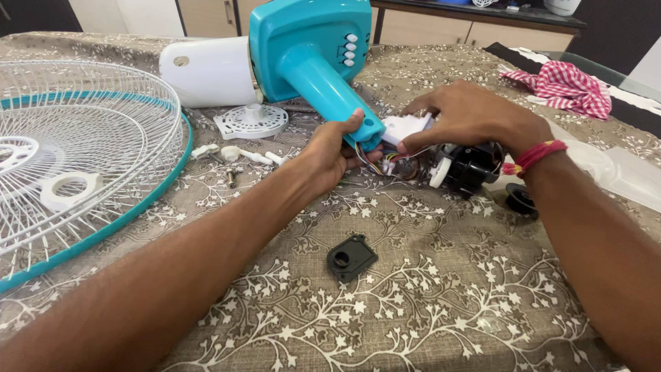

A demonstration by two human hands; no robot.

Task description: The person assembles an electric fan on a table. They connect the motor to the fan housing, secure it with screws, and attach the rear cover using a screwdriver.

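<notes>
Teal plastic, hard and smooth: the fan stand (313, 55) lies tilted on the surface (427, 289), its neck end in the left hand (330, 153), fingers clenched round it. That narrow neck looks the surest hold; the glossy base would likely slip. The right hand (468, 114) pinches a white piece (405, 127) at the neck's mouth, where thin wires (385, 162) run to the black motor (471, 169). The wires seem fragile and the motor looks heavy. A grille (76, 158) lies left.
</notes>
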